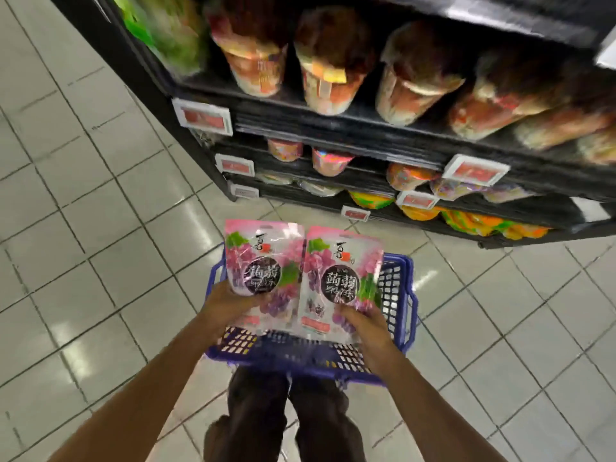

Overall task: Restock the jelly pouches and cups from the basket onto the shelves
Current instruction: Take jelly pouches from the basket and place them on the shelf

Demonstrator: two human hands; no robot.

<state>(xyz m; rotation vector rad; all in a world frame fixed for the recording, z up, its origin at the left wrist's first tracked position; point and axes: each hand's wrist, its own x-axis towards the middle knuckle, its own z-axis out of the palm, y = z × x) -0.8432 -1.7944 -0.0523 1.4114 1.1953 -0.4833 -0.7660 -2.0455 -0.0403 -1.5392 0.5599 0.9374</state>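
Right hand (365, 325), pink grape-print pouch (340, 271)

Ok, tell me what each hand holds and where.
The left hand holds one pink jelly pouch by its bottom edge; the right hand holds a second pouch by its bottom end too.

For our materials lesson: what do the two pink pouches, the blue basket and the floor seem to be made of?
The left pouch and right pouch: probably glossy plastic film; they crinkle and glint. The basket: likely moulded plastic, blue lattice walls. The floor: apparently glazed ceramic tile, shiny with grout lines.
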